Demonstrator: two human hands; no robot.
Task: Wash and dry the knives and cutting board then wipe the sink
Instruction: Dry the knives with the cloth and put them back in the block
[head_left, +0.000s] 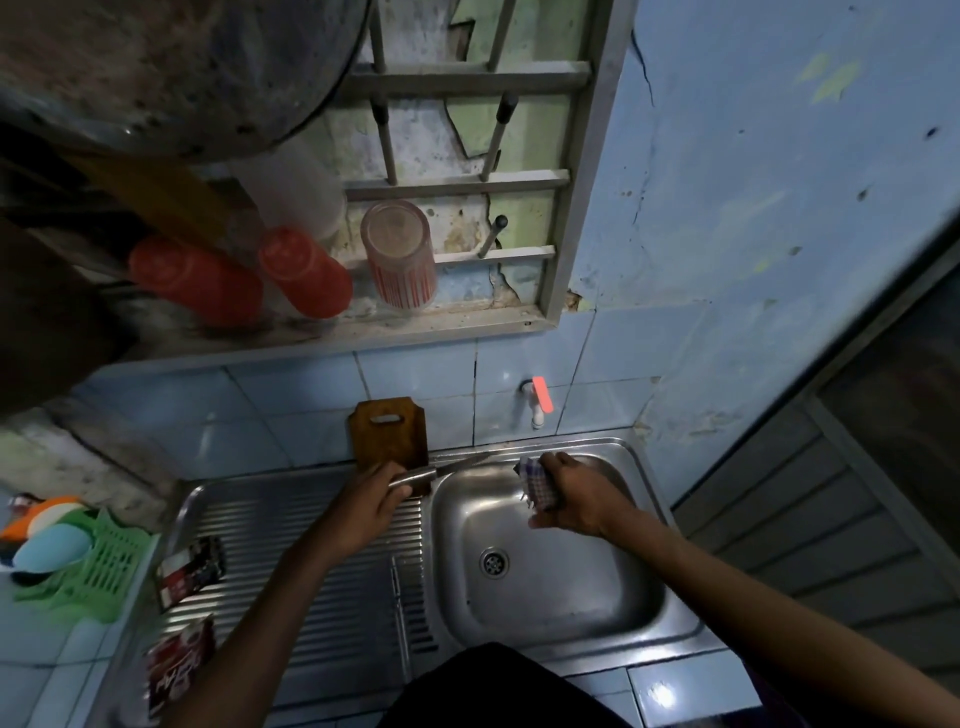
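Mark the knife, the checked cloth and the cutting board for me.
knife (457, 466), head view, on the blade over the sink's edge.
cloth (537, 486), head view, on the checked fabric bunched in the right hand.
cutting board (390, 434), head view, on its wooden face below the handle slot.

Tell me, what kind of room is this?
It looks like a small home kitchen. There is a steel sink with a tap on the tiled wall, a wooden cutting board leaning behind it, and cups upside down on the ledge.
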